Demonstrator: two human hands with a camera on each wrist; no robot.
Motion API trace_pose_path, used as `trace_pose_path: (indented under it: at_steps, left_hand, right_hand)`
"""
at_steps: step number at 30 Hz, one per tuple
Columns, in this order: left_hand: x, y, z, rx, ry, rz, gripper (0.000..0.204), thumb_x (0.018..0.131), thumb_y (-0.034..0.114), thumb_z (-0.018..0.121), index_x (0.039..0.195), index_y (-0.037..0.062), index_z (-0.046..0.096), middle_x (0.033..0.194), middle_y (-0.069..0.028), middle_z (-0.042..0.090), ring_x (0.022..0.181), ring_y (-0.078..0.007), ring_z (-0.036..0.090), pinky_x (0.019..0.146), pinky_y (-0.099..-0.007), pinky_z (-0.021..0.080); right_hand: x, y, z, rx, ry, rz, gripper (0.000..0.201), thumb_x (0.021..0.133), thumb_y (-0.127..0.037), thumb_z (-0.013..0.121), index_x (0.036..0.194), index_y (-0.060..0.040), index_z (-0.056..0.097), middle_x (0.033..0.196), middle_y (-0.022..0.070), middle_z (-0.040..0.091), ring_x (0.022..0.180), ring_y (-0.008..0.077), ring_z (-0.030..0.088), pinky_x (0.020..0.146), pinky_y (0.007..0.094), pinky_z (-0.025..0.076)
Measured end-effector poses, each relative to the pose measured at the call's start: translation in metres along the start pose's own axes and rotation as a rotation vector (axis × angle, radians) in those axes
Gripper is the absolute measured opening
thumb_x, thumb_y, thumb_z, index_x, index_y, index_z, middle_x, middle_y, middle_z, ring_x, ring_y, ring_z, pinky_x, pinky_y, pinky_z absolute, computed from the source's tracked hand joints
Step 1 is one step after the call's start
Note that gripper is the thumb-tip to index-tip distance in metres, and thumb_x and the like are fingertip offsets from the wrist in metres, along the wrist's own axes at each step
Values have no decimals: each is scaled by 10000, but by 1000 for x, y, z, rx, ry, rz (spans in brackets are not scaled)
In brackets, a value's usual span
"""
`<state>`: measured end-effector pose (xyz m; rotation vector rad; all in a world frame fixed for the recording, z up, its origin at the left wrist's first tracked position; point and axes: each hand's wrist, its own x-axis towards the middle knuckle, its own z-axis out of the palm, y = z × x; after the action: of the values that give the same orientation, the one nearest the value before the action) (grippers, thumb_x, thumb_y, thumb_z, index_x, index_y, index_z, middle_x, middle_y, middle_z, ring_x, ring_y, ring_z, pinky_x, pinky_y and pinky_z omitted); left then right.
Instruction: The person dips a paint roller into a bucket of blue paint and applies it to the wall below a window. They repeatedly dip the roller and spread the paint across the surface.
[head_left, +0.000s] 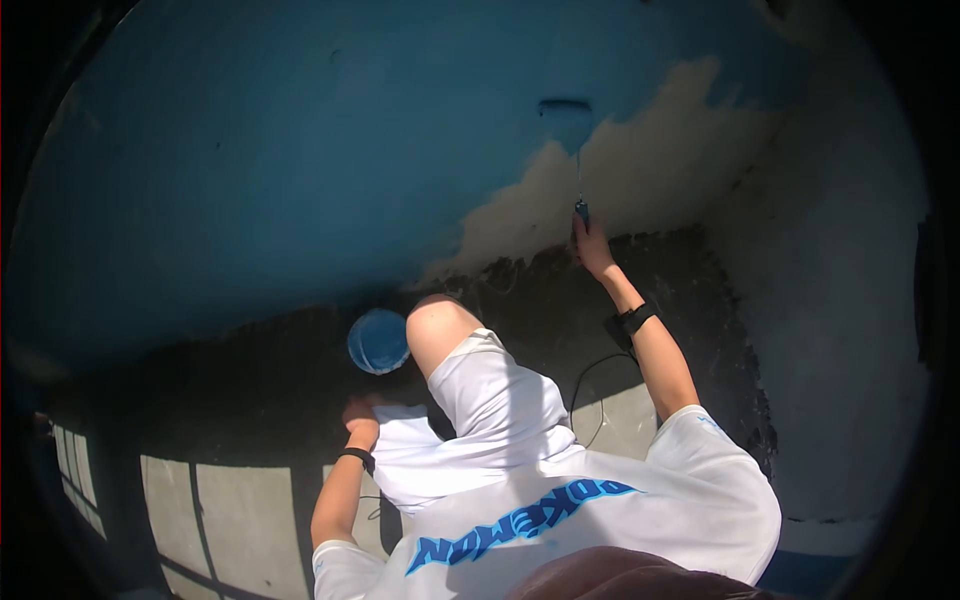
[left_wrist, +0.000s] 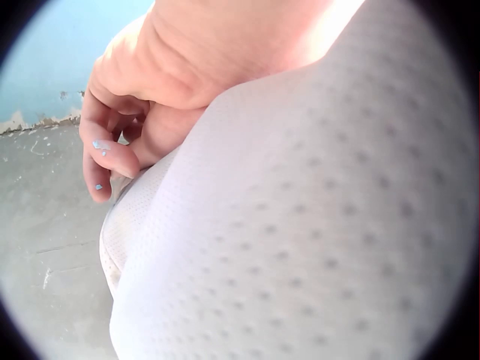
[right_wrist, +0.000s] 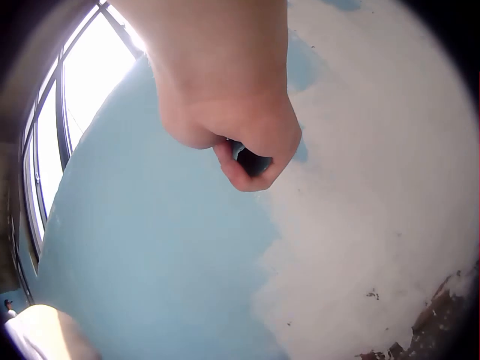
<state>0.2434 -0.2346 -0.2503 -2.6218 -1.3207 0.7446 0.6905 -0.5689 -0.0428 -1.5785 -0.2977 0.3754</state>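
My right hand (head_left: 592,247) grips the dark handle of a paint roller (head_left: 581,207), its fingers curled round it. The roller's head (head_left: 566,105) lies against the wall, over the blue paint and above a bare pale patch. In the right wrist view, the butt of the handle (right_wrist: 253,160) shows inside the fist. My left hand (head_left: 361,416) rests by the leg at the white shorts, and the left wrist view shows its fingers (left_wrist: 112,156) loosely curled, with blue specks of paint on them. A blue paint bucket (head_left: 378,342) stands on the floor beyond that hand, beside the knee.
Blue paint covers much of the wall (head_left: 300,150); a ragged unpainted area (head_left: 660,150) runs along its lower right. An adjoining grey wall (head_left: 830,250) rises at the right. A thin black cable (head_left: 578,385) hangs near the right arm. Window light falls on the floor (head_left: 240,510).
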Motion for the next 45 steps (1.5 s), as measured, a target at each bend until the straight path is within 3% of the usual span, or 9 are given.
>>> trace_pose_path:
  at_steps: [5,11,19,24,28,36,40,42,45]
  left_hand:
    - [-11,-3,-10,-41,72,30,175,891,95,520,994,74,661,1074,-118,645,972,-248,656,767,-328,554]
    - [-15,1,-16,-80,27,-38,209,893,102,514,1073,83,620,1143,-89,599,1045,-232,617,802,-317,537]
    - [-25,-6,-32,110,-100,109,232,843,101,602,1062,141,667,1188,-92,595,1096,-232,598,855,-316,525]
    - [-15,-6,-18,58,-111,76,280,772,102,685,1049,141,677,1182,-93,610,1093,-236,602,863,-320,525]
    - [-30,-2,-45,104,-175,96,307,744,106,713,1045,151,683,1171,-71,624,1074,-236,613,849,-314,531]
    - [-5,-3,-13,76,-120,127,282,760,131,705,1040,159,690,1135,-74,647,1060,-214,623,824,-303,538]
    - [-11,-2,-27,97,-148,143,287,766,110,691,1049,157,687,1145,-72,643,1058,-211,625,820,-304,540]
    - [-18,-2,-37,83,-157,142,298,768,108,688,1061,155,681,1155,-70,636,1055,-213,626,817,-303,541]
    - [-17,-2,-28,101,-142,167,301,779,107,676,1076,154,672,1167,-67,627,1048,-214,629,808,-300,543]
  right_hand:
    - [-32,46,17,-119,74,103,297,967,-374,455,899,-87,417,584,-10,346,428,101,378,380,270,331]
    - [-62,21,36,165,57,241,286,966,-376,460,867,-111,415,565,-35,293,406,75,303,357,243,244]
    - [-37,-107,39,218,-20,-67,316,975,-355,458,754,-139,393,541,-83,264,403,34,248,359,225,192]
    - [5,-130,46,165,-5,-182,338,985,-359,429,739,-132,386,512,-69,297,385,50,272,356,244,229]
    - [30,-46,50,-258,167,-304,365,980,-314,418,809,-2,498,565,69,481,502,182,492,508,356,387]
    - [-8,97,55,-534,219,-334,384,983,-303,412,897,60,504,614,100,491,588,216,517,582,349,374]
    - [-31,85,58,-433,182,-303,378,983,-330,413,878,15,526,566,74,461,502,189,497,502,333,370]
    - [-49,44,65,-150,140,105,374,978,-356,425,817,-32,519,513,26,407,394,135,424,390,303,325]
    - [-43,16,71,-196,56,-185,370,974,-370,434,763,-72,494,484,-12,368,331,92,334,315,280,259]
